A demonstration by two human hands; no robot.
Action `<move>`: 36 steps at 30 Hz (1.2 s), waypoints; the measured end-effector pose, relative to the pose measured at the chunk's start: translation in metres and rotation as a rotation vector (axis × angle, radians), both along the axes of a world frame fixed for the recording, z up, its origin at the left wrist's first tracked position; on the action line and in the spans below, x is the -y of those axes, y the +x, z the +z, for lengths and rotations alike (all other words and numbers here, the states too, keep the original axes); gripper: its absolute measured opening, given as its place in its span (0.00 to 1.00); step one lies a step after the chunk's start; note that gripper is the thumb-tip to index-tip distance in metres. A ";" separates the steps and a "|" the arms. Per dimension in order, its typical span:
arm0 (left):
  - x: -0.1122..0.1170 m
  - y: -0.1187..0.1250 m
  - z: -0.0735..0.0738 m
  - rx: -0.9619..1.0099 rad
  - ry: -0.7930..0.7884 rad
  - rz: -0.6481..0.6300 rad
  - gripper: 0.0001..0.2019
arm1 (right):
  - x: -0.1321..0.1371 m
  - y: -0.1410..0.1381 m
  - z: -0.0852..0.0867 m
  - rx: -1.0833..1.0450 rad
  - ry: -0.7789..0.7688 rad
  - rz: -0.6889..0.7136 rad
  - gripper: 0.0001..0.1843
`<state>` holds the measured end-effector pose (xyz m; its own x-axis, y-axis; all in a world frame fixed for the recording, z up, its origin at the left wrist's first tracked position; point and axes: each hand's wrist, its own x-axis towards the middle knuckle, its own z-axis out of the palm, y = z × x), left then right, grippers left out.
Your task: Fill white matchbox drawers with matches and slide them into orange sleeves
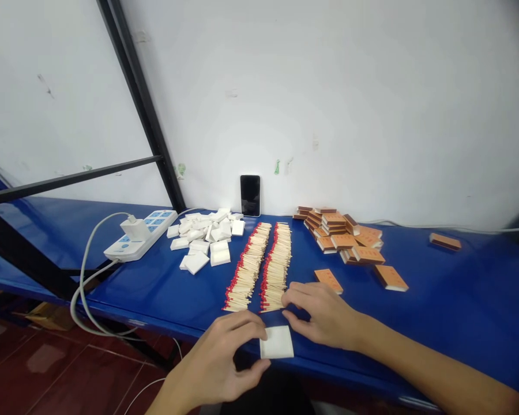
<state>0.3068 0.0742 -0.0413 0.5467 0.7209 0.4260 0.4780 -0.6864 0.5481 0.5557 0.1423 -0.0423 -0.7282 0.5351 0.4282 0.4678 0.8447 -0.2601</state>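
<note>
My left hand [225, 360] grips the left end of a white matchbox tray [277, 343] at the front edge of the blue table, thumb and fingers on its near and far sides. My right hand [322, 314] is at the near end of the right row of matches [275, 271], its fingertips by the match ends and a gap showing between thumb and index finger. I see no match in its grasp. Beside that row lies a second row of matches [248, 268]. Red heads point left in both rows.
White trays [196, 262] are heaped at the left. Orange matchboxes [365, 253] are piled at the right, a few lying apart. A phone [250, 196] leans on the wall. A power strip [140, 236] with cables and a black metal frame [142, 98] stand left.
</note>
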 end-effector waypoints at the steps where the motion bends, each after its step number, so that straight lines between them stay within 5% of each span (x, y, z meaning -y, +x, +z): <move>1: 0.000 0.000 0.000 -0.003 -0.008 0.003 0.15 | 0.000 0.000 0.000 0.016 0.018 0.017 0.05; 9: 0.000 -0.001 0.000 -0.039 -0.087 0.037 0.19 | 0.002 0.001 0.000 0.054 0.069 0.044 0.14; 36: -0.001 -0.002 -0.004 0.012 -0.045 0.023 0.15 | 0.001 0.001 0.001 0.111 0.045 0.086 0.13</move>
<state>0.3044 0.0756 -0.0456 0.5246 0.7519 0.3993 0.4862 -0.6496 0.5845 0.5569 0.1410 -0.0417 -0.8150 0.4505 0.3645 0.4169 0.8927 -0.1712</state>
